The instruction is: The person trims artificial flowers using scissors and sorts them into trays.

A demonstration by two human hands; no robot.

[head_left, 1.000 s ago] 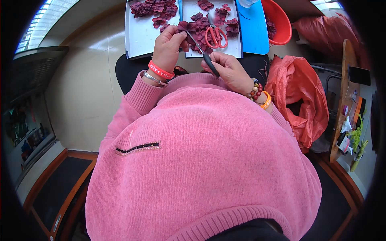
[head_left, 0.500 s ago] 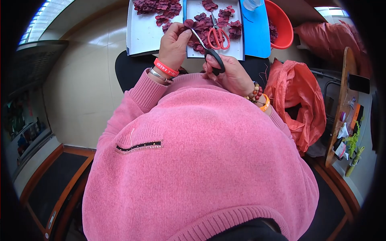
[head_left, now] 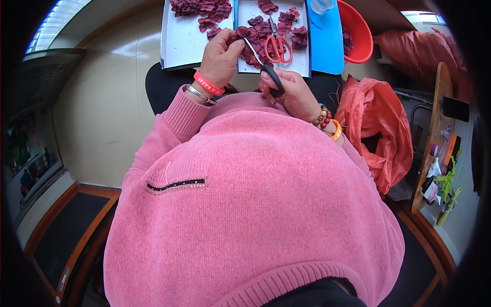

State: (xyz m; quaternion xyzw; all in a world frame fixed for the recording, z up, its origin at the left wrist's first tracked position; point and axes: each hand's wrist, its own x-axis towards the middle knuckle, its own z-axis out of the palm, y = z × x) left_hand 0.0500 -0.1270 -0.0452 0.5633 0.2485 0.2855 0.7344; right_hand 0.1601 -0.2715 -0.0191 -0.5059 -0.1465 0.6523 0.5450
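Note:
My left hand (head_left: 220,56) pinches a small dark red artificial flower (head_left: 243,33) between thumb and fingertips. In my right hand (head_left: 294,92) are black-handled scissors (head_left: 273,77), their silver blades reaching up to the flower. Beyond my hands, a pile of dark red artificial flowers (head_left: 258,25) lies in a white tray (head_left: 246,6). Red-handled scissors (head_left: 279,48) rest on that pile. More of the flowers (head_left: 204,10) are in a second white tray (head_left: 179,46) to the left. My fingers partly hide the held flower.
Right of the trays are a blue board (head_left: 327,46) with a clear cup (head_left: 321,5) and a red basin (head_left: 360,30) holding dark red pieces. A red plastic bag (head_left: 371,123) stands open at my right. Farther right is a wooden board (head_left: 432,128) with small items.
Both hands stay in nearly the same place, with the flower and the black-handled scissors still held. The scissors' blades have shifted slightly at the flower.

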